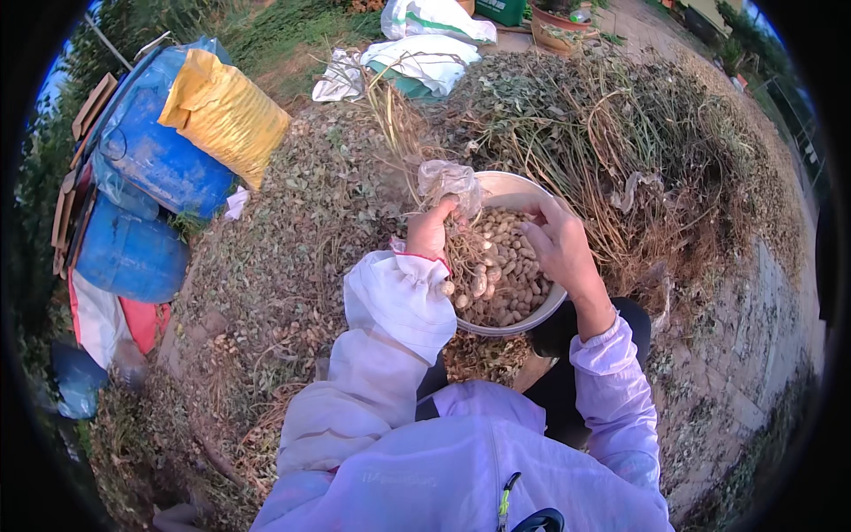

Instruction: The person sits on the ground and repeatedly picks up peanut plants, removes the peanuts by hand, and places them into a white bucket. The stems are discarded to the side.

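A white bucket (508, 330) stands before my knees, with many peanuts in their shells (515, 266) inside. My left hand (429, 231) grips the dry stems of a peanut plant (401, 133) at the bucket's left rim. Its roots and attached pods (480, 282) hang down over the peanuts. Crumpled clear plastic film (452, 183) bunches at the same hand, partly hiding its fingers. Over the right side of the bucket is my right hand (564, 243), thumb and forefinger a little apart, with nothing visible between them.
Pulled peanut plants (618, 146) are heaped beyond the bucket to the right. Dry leaf litter (286, 246) covers the ground at left. Blue plastic barrels (169, 156) lie farther left beside a full yellow sack (226, 113). White sacks (425, 60) and a plant pot (558, 30) are at the back.
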